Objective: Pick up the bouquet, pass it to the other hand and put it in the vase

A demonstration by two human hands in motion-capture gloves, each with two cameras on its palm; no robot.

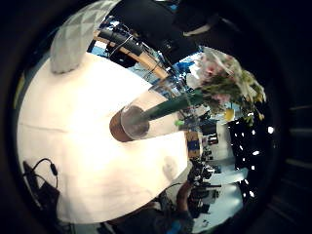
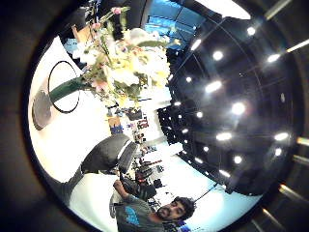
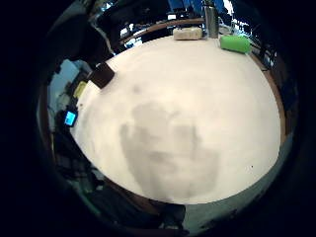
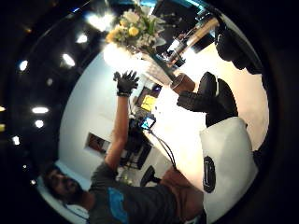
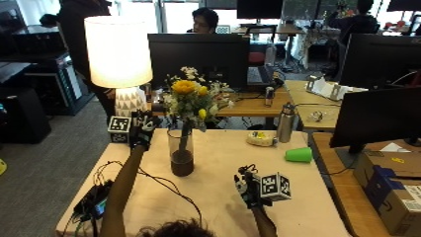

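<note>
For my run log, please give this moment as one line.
bouquet: stems in vase | left hand: open, beside bouquet | right hand: over table, fingers unclear

We're in an open-plan office: rows of desks point(image 5: 217, 148) carry big dark monitors point(image 5: 200, 57), a table lamp point(image 5: 118, 54) glows at the left, cardboard boxes point(image 5: 388, 182) are stacked at the right, grey carpet point(image 5: 49, 153) covers the floor, and people sit working at screens behind.
</note>
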